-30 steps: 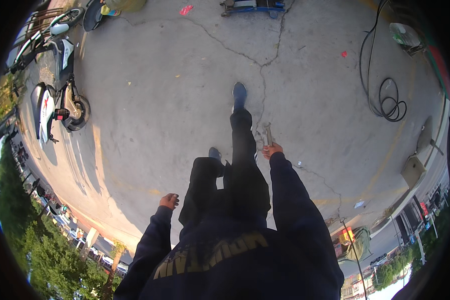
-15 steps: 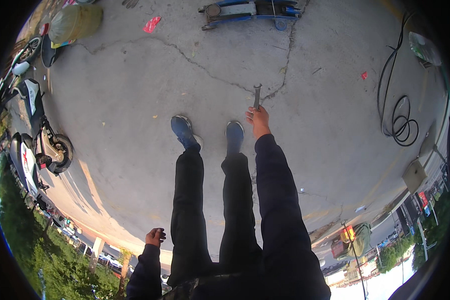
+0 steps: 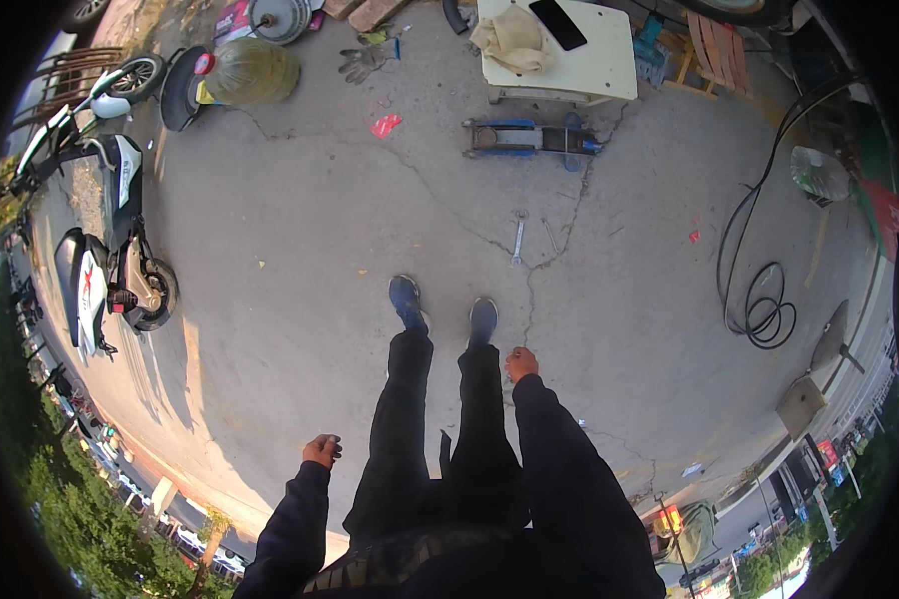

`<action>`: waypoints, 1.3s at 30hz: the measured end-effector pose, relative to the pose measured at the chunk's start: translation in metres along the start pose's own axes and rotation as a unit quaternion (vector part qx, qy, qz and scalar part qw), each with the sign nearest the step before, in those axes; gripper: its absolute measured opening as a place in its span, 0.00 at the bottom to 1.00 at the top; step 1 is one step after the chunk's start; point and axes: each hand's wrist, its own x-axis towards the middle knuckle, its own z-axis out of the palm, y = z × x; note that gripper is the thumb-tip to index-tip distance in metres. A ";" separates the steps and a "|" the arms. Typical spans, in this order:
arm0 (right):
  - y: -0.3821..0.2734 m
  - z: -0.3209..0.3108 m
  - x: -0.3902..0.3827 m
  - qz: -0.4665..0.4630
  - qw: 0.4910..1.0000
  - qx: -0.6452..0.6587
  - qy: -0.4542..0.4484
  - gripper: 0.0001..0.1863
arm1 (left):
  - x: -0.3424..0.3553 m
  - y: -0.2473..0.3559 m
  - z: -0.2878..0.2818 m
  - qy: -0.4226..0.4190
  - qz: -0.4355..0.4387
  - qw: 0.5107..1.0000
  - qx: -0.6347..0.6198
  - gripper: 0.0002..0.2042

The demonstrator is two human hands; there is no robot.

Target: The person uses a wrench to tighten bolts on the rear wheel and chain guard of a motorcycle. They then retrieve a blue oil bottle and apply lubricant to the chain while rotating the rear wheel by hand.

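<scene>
We're holding left hand (image 3: 322, 450), right hand (image 3: 520, 364) loosely curled; can't tell if fingertips meet. Judging wrench (image 3: 518, 240) stiff, weighty, slick; favouring mid-shank hold.

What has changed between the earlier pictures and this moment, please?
The right hand has let go of the wrench and drawn back toward the body. The wrench now shows beyond the shoes; whether it already rests on the ground is hard to tell. The view has shifted, bringing a pale table into sight. The left hand stays low and apparently empty; the blue floor jack looks unmoved.
</scene>
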 end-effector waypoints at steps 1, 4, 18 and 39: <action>-0.037 -0.021 -0.023 0.056 0.992 0.110 -0.030 0.16 | -0.003 0.003 -0.011 0.011 0.013 1.000 0.003 0.13; -0.129 -0.089 -0.071 0.099 0.970 0.214 -0.058 0.11 | -0.035 0.013 -0.050 0.068 0.005 0.997 -0.047 0.12; -0.415 -0.196 -0.112 0.000 0.984 0.177 0.015 0.10 | 0.078 0.211 -0.166 0.026 0.012 0.996 -0.086 0.37; -0.773 -0.278 0.002 0.049 0.997 -0.034 -0.046 0.17 | 0.147 0.774 -0.378 0.251 0.327 0.909 -0.064 0.19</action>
